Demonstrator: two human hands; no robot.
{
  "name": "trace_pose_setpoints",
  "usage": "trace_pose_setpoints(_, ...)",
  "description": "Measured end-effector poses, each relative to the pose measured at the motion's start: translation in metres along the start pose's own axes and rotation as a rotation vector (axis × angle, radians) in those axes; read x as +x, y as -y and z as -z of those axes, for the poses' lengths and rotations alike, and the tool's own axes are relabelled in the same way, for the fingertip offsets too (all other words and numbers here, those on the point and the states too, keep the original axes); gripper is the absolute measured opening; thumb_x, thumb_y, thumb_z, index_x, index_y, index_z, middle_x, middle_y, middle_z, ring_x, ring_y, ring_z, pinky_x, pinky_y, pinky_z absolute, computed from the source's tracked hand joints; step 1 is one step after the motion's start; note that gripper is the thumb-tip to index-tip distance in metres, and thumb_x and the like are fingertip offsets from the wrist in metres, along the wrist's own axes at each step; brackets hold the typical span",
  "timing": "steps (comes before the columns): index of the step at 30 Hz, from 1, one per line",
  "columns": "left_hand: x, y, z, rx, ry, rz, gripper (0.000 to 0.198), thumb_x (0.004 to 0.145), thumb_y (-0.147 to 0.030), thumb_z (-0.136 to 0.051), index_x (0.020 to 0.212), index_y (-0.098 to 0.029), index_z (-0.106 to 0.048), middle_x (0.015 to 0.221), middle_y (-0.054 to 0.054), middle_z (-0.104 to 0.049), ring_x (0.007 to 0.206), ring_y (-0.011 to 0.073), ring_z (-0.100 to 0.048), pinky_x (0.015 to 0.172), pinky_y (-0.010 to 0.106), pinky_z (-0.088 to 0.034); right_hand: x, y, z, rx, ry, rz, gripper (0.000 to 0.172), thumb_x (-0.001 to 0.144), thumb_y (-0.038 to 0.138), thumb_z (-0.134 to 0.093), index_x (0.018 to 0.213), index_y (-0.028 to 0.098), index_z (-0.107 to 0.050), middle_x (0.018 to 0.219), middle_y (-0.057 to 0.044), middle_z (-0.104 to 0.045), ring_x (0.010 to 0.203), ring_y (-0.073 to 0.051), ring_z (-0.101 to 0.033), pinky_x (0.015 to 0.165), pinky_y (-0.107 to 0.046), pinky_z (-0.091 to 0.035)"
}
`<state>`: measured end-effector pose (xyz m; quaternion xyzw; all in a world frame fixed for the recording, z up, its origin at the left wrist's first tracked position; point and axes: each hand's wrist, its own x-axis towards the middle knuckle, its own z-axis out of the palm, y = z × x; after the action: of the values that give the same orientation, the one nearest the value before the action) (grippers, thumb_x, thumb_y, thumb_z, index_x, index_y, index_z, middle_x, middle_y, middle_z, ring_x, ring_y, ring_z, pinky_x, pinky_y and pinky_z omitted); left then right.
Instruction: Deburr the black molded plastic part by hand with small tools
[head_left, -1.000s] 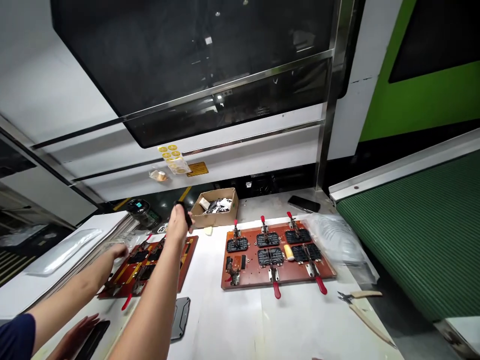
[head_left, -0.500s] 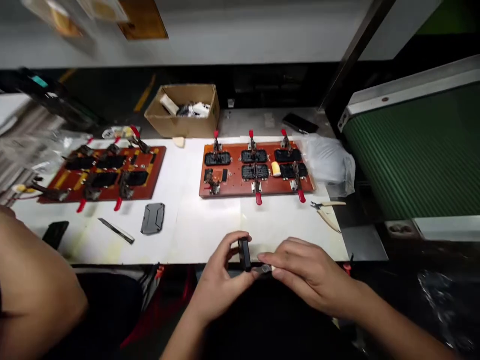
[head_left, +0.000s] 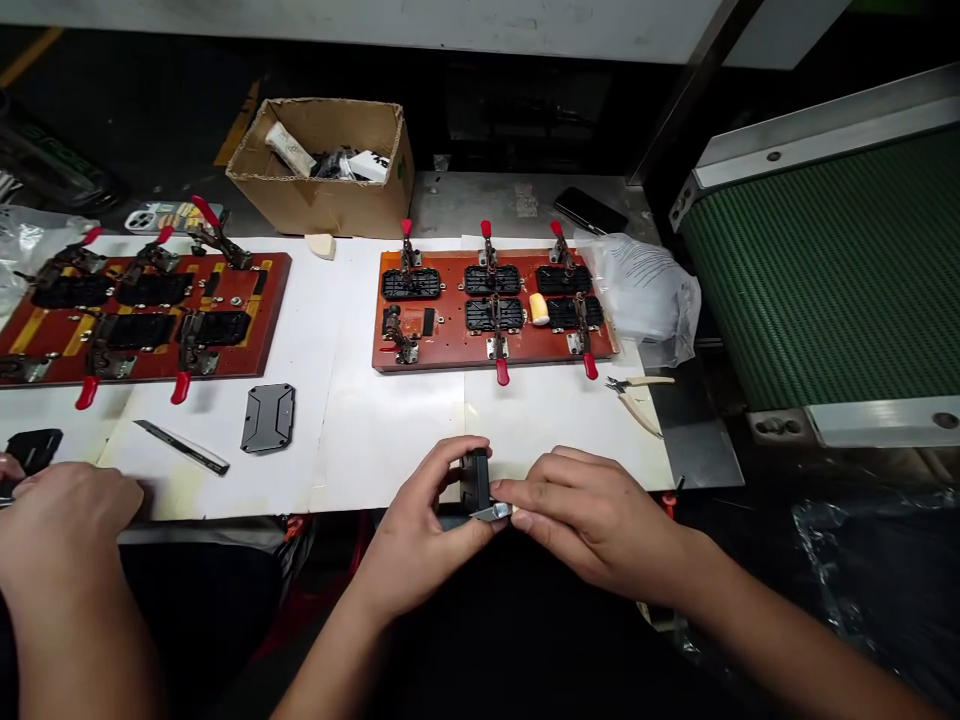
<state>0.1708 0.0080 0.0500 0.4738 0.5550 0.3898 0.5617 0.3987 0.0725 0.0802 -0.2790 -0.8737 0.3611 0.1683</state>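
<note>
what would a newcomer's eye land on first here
Probably the central reddish-brown board with red-handled clamps, on the white bench top. The wide green belt at right also stands out. Low in the middle, the left hand holds a dark part, the right hand a small tool.

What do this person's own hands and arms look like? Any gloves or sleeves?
The left hand and right hand are bare: no gloves, ring, watch or bracelet shows. The forearms are uncovered, with no sleeves in view. Black clothing shows between them.

The white tabletop is brightly lit, deep shadow lies beneath, and clear plastic at left glints.
</note>
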Motion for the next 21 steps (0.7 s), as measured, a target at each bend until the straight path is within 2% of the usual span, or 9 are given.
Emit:
trace_pose_setpoints(5,0.003,0.001,-0.003,0.0,-0.002,0.058,0.061,0.085,-0.031,-0.083,0.141,-0.031,-0.06,0.143,0.01,-0.064,0.128,0.0314,-0.065,0.116,0.048,-0.048,-0.003,-0.004,0.002,-0.007,0.016,-0.002,0.031,0.109,0.031,-0.055,0.138,0.027,-0.066,0.097,-0.004,-0.069,0.088,-0.019,-0.06,0.079,-0.033,-0.049)
trace_pose_setpoints(8,0.002,0.001,-0.004,0.04,0.035,0.052,0.058,0.086,-0.033,-0.083,0.14,-0.033,-0.061,0.144,0.008,-0.064,0.131,0.0314,-0.063,0.119,0.049,-0.046,-0.002,-0.015,0.003,-0.036,-0.017,-0.032,0.033,0.11,0.032,-0.051,0.138,0.025,-0.067,0.099,-0.006,-0.071,0.09,-0.019,-0.062,0.082,-0.033,-0.051)
trace_pose_setpoints(11,-0.001,-0.001,-0.007,0.053,0.113,0.053,0.057,0.086,-0.034,-0.084,0.139,-0.036,-0.062,0.146,0.005,-0.063,0.134,0.0307,-0.061,0.119,0.046,-0.046,0.002,-0.03,0.006,-0.127,-0.1,-0.2,0.035,0.111,0.034,-0.049,0.139,0.025,-0.067,0.102,-0.007,-0.072,0.095,-0.021,-0.065,0.086,-0.035,-0.051)
trace_pose_setpoints(14,-0.002,-0.002,-0.01,0.03,0.155,0.077,0.058,0.085,-0.036,-0.084,0.138,-0.037,-0.062,0.147,0.005,-0.062,0.133,0.0314,-0.061,0.12,0.047,-0.044,0.005,-0.036,0.011,-0.057,-0.154,-0.351,0.033,0.111,0.036,-0.05,0.138,0.027,-0.067,0.111,-0.005,-0.072,0.104,-0.021,-0.067,0.091,-0.034,-0.049)
trace_pose_setpoints(17,-0.002,-0.001,-0.014,0.008,0.165,0.089,0.06,0.085,-0.036,-0.084,0.14,-0.034,-0.06,0.146,0.008,-0.063,0.131,0.0322,-0.063,0.119,0.049,-0.045,0.006,-0.026,0.012,0.133,-0.139,-0.361,0.027,0.108,0.043,-0.057,0.124,0.023,-0.067,0.112,-0.003,-0.071,0.101,-0.018,-0.066,0.088,-0.03,-0.048)
trace_pose_setpoints(21,0.001,-0.001,-0.018,0.041,0.151,0.035,0.057,0.085,-0.031,-0.084,0.138,-0.033,-0.062,0.142,0.007,-0.065,0.128,0.0309,-0.064,0.113,0.045,-0.05,0.008,-0.012,0.005,0.308,-0.056,-0.334,0.03,0.099,0.051,-0.069,0.095,0.022,-0.063,0.087,0.003,-0.064,0.077,-0.012,-0.059,0.069,-0.025,-0.042)
